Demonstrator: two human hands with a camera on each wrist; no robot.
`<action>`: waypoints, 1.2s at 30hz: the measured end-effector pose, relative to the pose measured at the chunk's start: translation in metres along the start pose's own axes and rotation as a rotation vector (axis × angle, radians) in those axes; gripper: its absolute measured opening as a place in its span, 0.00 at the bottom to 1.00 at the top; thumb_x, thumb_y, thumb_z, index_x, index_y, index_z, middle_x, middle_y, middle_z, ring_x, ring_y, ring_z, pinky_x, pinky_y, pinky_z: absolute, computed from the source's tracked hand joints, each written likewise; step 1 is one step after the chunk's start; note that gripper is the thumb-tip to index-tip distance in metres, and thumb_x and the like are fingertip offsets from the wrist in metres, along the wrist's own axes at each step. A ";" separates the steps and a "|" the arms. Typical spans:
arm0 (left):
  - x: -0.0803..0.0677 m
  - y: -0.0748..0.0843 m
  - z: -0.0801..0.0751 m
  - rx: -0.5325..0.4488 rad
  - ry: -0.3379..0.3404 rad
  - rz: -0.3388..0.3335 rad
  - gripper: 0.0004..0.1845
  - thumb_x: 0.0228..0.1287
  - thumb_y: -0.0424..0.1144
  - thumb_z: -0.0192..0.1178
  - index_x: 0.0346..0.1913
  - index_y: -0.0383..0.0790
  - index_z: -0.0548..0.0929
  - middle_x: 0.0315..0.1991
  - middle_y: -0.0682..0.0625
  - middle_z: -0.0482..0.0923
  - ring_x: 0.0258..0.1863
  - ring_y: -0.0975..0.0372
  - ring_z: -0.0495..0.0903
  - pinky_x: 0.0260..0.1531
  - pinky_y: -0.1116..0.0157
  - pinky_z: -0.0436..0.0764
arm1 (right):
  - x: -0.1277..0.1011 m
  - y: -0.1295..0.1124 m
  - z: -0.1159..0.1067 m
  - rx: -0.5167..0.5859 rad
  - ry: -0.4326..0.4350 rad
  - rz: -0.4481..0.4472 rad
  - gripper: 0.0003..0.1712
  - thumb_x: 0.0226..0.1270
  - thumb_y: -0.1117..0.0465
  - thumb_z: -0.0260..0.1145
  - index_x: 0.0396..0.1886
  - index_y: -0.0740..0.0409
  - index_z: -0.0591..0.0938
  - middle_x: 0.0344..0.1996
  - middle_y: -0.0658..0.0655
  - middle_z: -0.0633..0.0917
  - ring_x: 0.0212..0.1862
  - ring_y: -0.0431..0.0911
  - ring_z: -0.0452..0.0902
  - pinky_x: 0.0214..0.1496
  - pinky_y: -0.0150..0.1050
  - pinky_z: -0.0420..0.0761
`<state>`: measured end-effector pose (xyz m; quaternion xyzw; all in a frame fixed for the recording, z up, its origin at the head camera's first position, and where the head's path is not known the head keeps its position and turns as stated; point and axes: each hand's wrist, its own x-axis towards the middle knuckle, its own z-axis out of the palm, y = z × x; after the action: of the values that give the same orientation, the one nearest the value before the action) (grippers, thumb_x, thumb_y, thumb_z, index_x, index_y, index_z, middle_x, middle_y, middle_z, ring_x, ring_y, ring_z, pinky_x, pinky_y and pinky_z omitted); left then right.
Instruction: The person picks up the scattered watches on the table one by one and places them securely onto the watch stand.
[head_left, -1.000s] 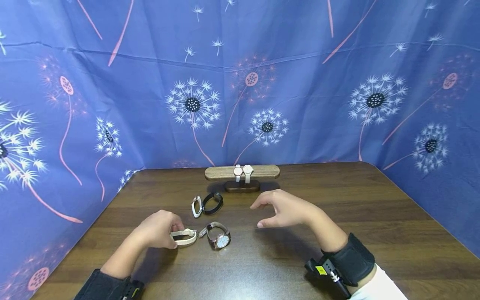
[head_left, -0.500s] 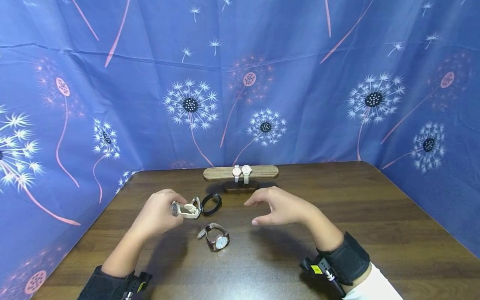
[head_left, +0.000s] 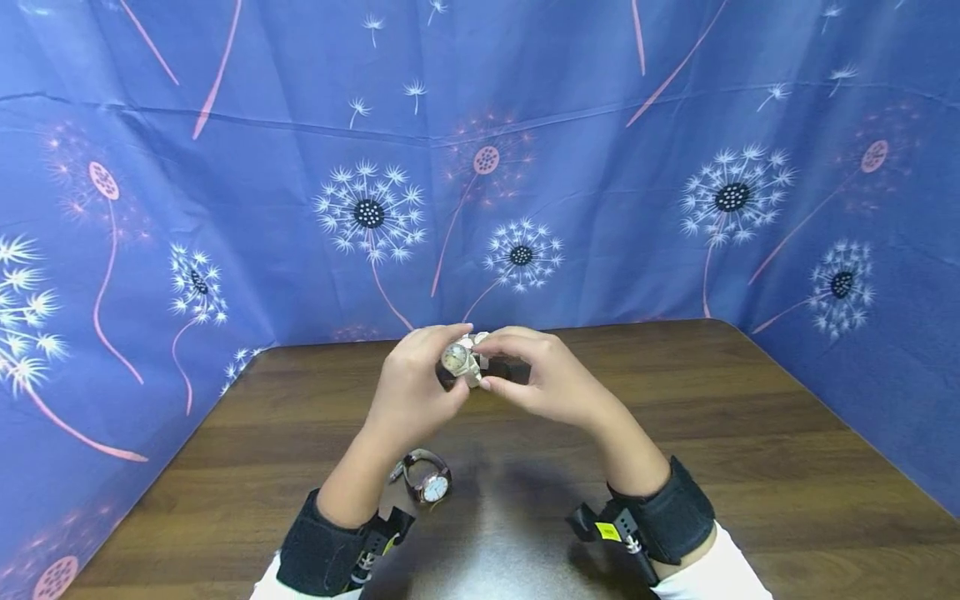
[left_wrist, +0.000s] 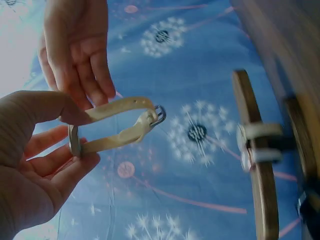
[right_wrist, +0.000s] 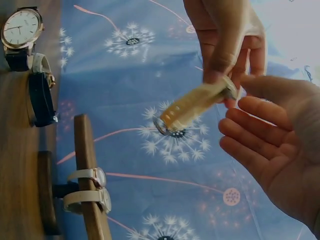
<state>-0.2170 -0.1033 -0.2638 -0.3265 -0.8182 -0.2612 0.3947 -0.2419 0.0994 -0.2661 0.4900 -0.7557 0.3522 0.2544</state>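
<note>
Two pale-strapped watches (right_wrist: 85,189) already sit on wooden T-bar stand (right_wrist: 86,165). Third, cream-strap watch w/ round case (head_left: 459,360), is mid-air just in front of stand: left hand (head_left: 415,385) pinches case, right hand (head_left: 543,379) fingers strap. Brown-strap watch (head_left: 426,478) & others remain on dark wood table (head_left: 750,433).

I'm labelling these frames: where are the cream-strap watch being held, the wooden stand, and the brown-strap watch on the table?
cream-strap watch (left_wrist: 117,122), left wrist view, on its strap.
wooden stand (right_wrist: 87,165), right wrist view, on its crossbar.
brown-strap watch (head_left: 433,487), head view, on its dial.

Staged recording booth, not a lived-in room: wooden table (head_left: 750,433) was enclosed on three sides by blue dandelion-print cloth (head_left: 600,167); watch display stand (right_wrist: 87,180) was set at the back.
</note>
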 end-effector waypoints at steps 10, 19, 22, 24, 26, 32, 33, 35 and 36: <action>0.005 0.010 0.013 -0.050 0.145 0.117 0.31 0.40 0.20 0.65 0.56 0.34 0.79 0.48 0.43 0.83 0.49 0.53 0.79 0.56 0.62 0.75 | 0.002 -0.007 0.000 0.093 0.155 0.230 0.09 0.60 0.69 0.70 0.41 0.64 0.85 0.35 0.55 0.87 0.35 0.43 0.83 0.39 0.38 0.84; 0.005 0.009 0.019 -0.063 0.149 0.219 0.32 0.41 0.17 0.62 0.57 0.32 0.78 0.51 0.42 0.81 0.52 0.51 0.78 0.60 0.63 0.72 | 0.002 -0.013 0.009 0.371 0.196 0.479 0.07 0.62 0.70 0.68 0.39 0.71 0.84 0.35 0.62 0.87 0.34 0.50 0.85 0.37 0.37 0.85; 0.002 0.008 0.021 -0.096 0.143 0.210 0.32 0.41 0.17 0.62 0.57 0.32 0.78 0.52 0.41 0.81 0.53 0.51 0.78 0.61 0.63 0.71 | 0.000 -0.013 0.012 0.419 0.207 0.522 0.08 0.62 0.70 0.68 0.39 0.71 0.84 0.34 0.63 0.87 0.33 0.48 0.85 0.37 0.38 0.85; 0.001 0.007 0.022 -0.127 0.139 0.201 0.31 0.42 0.18 0.62 0.57 0.33 0.78 0.53 0.41 0.80 0.55 0.51 0.77 0.62 0.62 0.71 | -0.002 -0.012 0.012 0.458 0.212 0.542 0.08 0.63 0.70 0.67 0.39 0.72 0.84 0.34 0.63 0.87 0.32 0.46 0.85 0.38 0.40 0.85; 0.001 0.005 0.022 -0.167 0.138 0.192 0.31 0.44 0.19 0.64 0.57 0.33 0.78 0.54 0.42 0.80 0.56 0.52 0.77 0.62 0.62 0.71 | -0.002 -0.011 0.012 0.502 0.217 0.561 0.09 0.63 0.69 0.67 0.40 0.72 0.84 0.33 0.62 0.87 0.32 0.45 0.84 0.38 0.40 0.85; 0.003 -0.007 0.018 -0.230 0.127 0.171 0.31 0.45 0.30 0.76 0.57 0.33 0.80 0.52 0.43 0.82 0.53 0.54 0.78 0.57 0.61 0.74 | -0.001 -0.010 0.006 0.645 0.209 0.576 0.12 0.65 0.70 0.65 0.44 0.76 0.81 0.32 0.60 0.87 0.32 0.46 0.84 0.40 0.41 0.85; 0.003 -0.009 0.016 -0.232 0.121 0.167 0.31 0.44 0.31 0.77 0.56 0.33 0.81 0.50 0.43 0.83 0.51 0.55 0.79 0.56 0.62 0.75 | -0.001 -0.009 0.005 0.657 0.201 0.574 0.12 0.65 0.70 0.65 0.44 0.77 0.81 0.32 0.59 0.87 0.32 0.46 0.84 0.40 0.41 0.85; 0.003 -0.011 0.014 -0.225 0.108 0.159 0.29 0.44 0.33 0.78 0.54 0.33 0.82 0.48 0.44 0.84 0.48 0.56 0.80 0.53 0.63 0.77 | -0.001 -0.009 0.005 0.665 0.179 0.574 0.12 0.65 0.71 0.64 0.44 0.78 0.81 0.32 0.58 0.87 0.32 0.45 0.84 0.41 0.41 0.85; 0.003 -0.012 0.012 -0.221 0.097 0.153 0.28 0.44 0.33 0.78 0.53 0.33 0.83 0.47 0.45 0.84 0.47 0.56 0.80 0.51 0.63 0.77 | 0.000 -0.009 0.005 0.666 0.169 0.577 0.12 0.65 0.71 0.64 0.44 0.78 0.81 0.32 0.58 0.86 0.32 0.45 0.83 0.42 0.41 0.84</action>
<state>-0.2327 -0.1015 -0.2705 -0.4163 -0.7371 -0.3345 0.4142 -0.2341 0.0935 -0.2669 0.2840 -0.6833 0.6717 0.0351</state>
